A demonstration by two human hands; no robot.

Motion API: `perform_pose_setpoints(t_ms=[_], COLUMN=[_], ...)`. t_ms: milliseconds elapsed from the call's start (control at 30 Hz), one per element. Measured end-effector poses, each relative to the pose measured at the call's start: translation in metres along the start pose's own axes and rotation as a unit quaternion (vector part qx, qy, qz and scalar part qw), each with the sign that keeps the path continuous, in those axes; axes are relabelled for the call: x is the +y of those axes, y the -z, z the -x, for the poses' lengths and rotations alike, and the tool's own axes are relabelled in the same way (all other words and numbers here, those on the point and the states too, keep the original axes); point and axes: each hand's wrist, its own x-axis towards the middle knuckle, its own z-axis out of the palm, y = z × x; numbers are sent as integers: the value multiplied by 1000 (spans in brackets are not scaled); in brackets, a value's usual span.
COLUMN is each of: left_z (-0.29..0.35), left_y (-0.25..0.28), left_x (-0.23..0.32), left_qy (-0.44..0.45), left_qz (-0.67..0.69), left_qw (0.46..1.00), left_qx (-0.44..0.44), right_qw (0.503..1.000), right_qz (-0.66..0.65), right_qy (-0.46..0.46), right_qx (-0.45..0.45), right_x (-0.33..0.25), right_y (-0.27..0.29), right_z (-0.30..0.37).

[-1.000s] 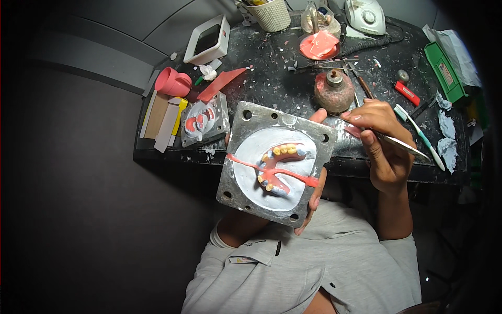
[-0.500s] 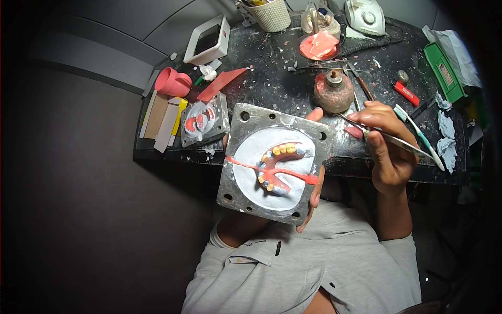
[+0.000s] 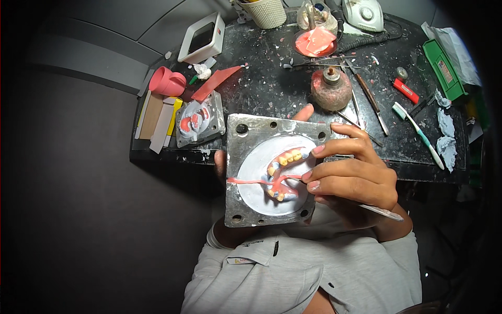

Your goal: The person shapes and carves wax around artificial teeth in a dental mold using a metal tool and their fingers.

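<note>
From behind, my left hand point(image 3: 303, 113) holds up a square metal dental flask point(image 3: 238, 152) with corner holes; only some fingertips show at its edges. White plaster point(image 3: 253, 157) fills the flask in an oval. Set in it is a denture point(image 3: 278, 192) with pink wax and yellowish teeth, some parts bluish. Across the plaster runs a pink wax strip point(image 3: 246, 181). My right hand point(image 3: 355, 170) grips a slim metal hand tool point(image 3: 380, 211), its handle sticking out toward the lower right. Its working end is near the strip on the denture, partly hidden by my fingers.
Behind the flask stands a stained spirit burner point(image 3: 331, 91), with metal instruments point(image 3: 366, 91) beside it. A second flask half point(image 3: 201, 125) lies left, near a pink cup point(image 3: 166, 81). Right are a toothbrush point(image 3: 418, 131), red lighter point(image 3: 406, 91) and green box point(image 3: 443, 70).
My right hand has come left and down from beside the burner, bringing the tool to the denture. The flask has turned slightly and moved a little lower.
</note>
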Motion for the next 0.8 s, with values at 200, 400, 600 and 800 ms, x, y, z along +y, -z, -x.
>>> perform_pose_setpoints(t_ms=[200, 400, 600, 800], left_z=[0, 1, 2, 4], left_y=[-2, -2, 0, -1], left_x=[2, 3, 4, 1], left_qy=[9, 7, 20, 4], left_qz=[5, -2, -13, -135], left_qw=[1000, 1000, 999, 987], left_qx=[-26, -29, -25, 82], right_qw=[1000, 1000, 1000, 1000], right_qz=[4, 2, -1, -3], right_qy=[5, 3, 4, -1], right_qx=[-9, -10, -15, -21], right_x=[0, -1, 1, 0], right_y=[1, 2, 4, 5], right_z=[-1, -1, 1, 2])
